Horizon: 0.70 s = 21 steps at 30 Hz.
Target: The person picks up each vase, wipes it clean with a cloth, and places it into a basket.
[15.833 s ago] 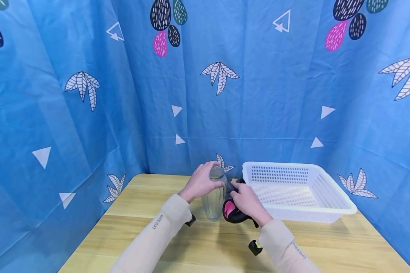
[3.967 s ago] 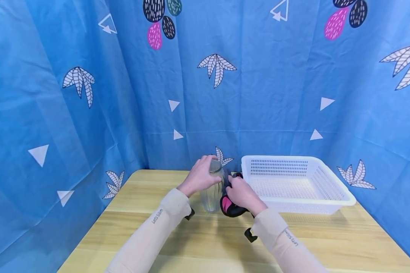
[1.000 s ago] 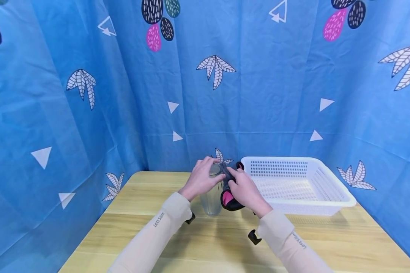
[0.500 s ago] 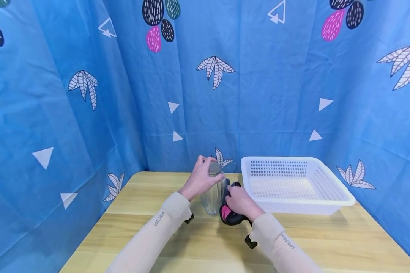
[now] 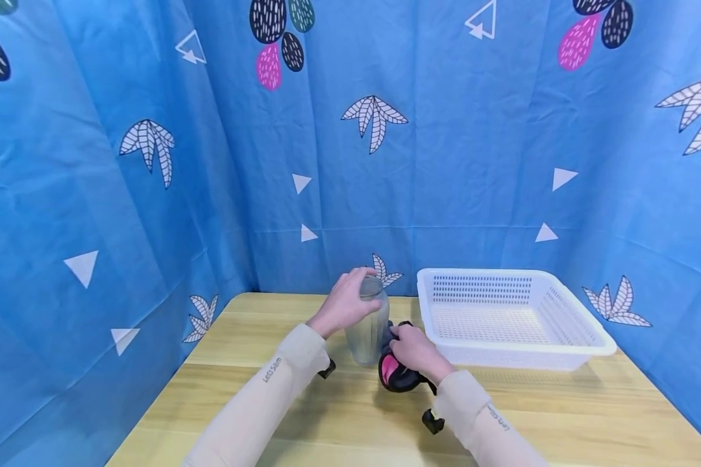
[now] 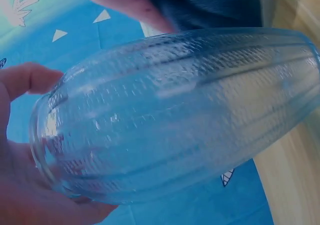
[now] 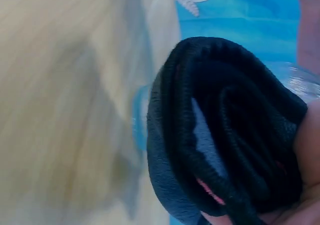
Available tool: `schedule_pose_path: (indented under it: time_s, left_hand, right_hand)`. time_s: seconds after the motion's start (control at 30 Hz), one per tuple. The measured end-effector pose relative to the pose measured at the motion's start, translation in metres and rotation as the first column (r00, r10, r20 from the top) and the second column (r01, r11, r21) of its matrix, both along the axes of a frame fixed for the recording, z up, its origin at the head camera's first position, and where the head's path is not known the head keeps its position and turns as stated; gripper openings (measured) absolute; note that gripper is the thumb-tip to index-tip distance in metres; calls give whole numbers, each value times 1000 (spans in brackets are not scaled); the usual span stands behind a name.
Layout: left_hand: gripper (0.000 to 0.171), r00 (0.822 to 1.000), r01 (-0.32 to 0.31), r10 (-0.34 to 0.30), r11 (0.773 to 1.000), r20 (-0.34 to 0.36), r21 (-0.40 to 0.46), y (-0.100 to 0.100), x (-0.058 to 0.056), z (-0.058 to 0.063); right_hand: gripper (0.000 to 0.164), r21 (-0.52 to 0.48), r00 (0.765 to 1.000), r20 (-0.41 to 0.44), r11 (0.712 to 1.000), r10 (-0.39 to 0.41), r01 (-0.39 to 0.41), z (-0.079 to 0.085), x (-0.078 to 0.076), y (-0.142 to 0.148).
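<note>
The left hand (image 5: 346, 303) grips an upright glass vase (image 5: 366, 336) by its top on the wooden table (image 5: 245, 324), while the right hand (image 5: 417, 350) holds a folded dark cloth (image 5: 403, 381) just right of it, left of the white basket (image 5: 508, 358).

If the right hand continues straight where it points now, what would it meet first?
Probably the glass vase, just ahead; the rolled fabric in the right hand may already touch it, depth is unclear.
</note>
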<state>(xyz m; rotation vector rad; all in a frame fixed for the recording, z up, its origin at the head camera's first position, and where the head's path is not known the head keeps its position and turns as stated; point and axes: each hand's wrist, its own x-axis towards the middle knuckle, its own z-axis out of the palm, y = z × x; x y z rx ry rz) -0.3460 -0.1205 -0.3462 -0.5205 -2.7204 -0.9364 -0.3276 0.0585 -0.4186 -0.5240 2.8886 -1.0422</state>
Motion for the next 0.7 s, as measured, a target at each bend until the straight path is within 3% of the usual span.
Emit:
schedule_pose_path:
  time_s: [0.17, 0.43, 0.57, 0.7]
  left_hand:
    - [69, 1000, 24, -24, 998, 7, -52, -2, -2, 0]
    - [67, 1000, -16, 16, 999, -14, -45, -2, -5, -8]
    - [67, 999, -15, 14, 999, -39, -30, 0, -8, -10]
    - [71, 998, -27, 26, 1000, -60, -13, 0, -9, -12]
  right_hand:
    - [46, -91, 999, -40, 996, 10, -14, 25, 0, 6]
    - [53, -198, 975, -221, 980, -20, -25, 57, -4, 10]
    - [54, -160, 977, -209, 987, -39, 5, 52, -5, 6]
    - [57, -82, 988, -142, 996, -55, 44, 32, -6, 1]
